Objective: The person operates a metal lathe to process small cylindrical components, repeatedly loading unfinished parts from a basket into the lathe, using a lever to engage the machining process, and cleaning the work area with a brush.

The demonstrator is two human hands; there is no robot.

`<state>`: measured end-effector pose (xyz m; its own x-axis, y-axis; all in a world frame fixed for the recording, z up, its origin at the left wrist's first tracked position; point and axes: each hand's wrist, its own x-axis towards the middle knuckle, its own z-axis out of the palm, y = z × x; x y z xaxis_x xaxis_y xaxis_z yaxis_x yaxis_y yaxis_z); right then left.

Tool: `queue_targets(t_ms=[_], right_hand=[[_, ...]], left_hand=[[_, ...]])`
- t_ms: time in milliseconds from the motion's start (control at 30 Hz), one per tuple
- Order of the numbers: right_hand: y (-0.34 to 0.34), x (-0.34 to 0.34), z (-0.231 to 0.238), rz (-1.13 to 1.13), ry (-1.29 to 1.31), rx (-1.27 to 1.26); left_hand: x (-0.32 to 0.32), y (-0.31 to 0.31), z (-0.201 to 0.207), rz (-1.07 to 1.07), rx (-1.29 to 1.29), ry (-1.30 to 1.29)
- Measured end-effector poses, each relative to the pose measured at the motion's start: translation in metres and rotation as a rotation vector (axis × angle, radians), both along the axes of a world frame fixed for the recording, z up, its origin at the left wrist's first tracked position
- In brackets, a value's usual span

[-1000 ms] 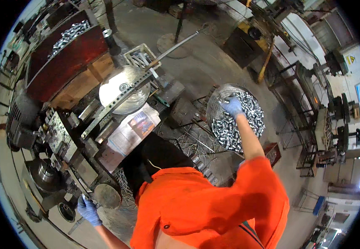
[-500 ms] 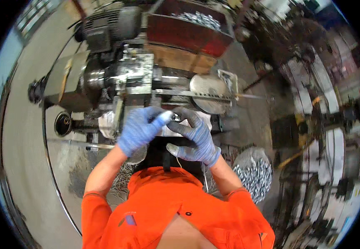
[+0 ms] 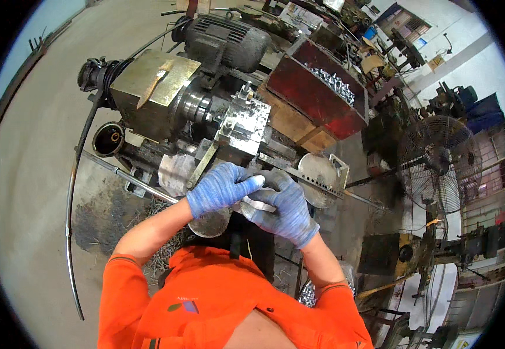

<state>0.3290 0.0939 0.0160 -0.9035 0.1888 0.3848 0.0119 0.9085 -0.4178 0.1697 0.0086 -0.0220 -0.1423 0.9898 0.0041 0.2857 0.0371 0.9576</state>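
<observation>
My left hand (image 3: 220, 189), in a blue knit glove, is closed with its thumb and fingertips meeting my right hand, just in front of a small lathe-like machine (image 3: 245, 125). My right hand (image 3: 287, 205), in a blue glove with grey, soiled fingers, is curled in from the other side. Whatever the fingers pinch between them is hidden now. Beyond the hands lie the machine's bright metal slide block and its round spindle chuck (image 3: 194, 108). A perforated flat bar (image 3: 302, 174) runs off to the right, above a round metal disc (image 3: 317, 168).
A red metal bin (image 3: 316, 87) of small shiny parts stands on wood behind the machine. An electric motor (image 3: 226, 43) sits at the back. A long rod (image 3: 130, 177) sticks out left. Below my right forearm is a container of metal parts (image 3: 309, 294); a fan (image 3: 440, 157) stands right.
The view has swung, so the machine appears tilted and lower. My right hand's fingers have drawn closer to my left hand. A small shiny metal piece seen between the fingertips before is now hidden.
</observation>
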Motion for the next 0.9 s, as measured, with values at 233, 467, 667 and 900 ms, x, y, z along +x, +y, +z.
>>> queue_targets(t_ms=[233,467,667,900], right_hand=[[0.014,-0.064,0.01,0.092,-0.196,0.152],[0.06,-0.176,-0.017,-0.052,-0.505,0.476],[0.088,-0.201,-0.056,-0.095,-0.459,0.267],[0.083,-0.196,-0.048,0.006,-0.464,0.141]], left_hand=[[-0.081,-0.057,0.015,-0.035,-0.113,0.227],[-0.182,-0.208,0.014,0.774,-0.561,1.09],[-0.201,-0.332,-0.049,0.965,-0.679,0.867],[-0.171,-0.314,-0.048,0.878,-0.748,0.537]])
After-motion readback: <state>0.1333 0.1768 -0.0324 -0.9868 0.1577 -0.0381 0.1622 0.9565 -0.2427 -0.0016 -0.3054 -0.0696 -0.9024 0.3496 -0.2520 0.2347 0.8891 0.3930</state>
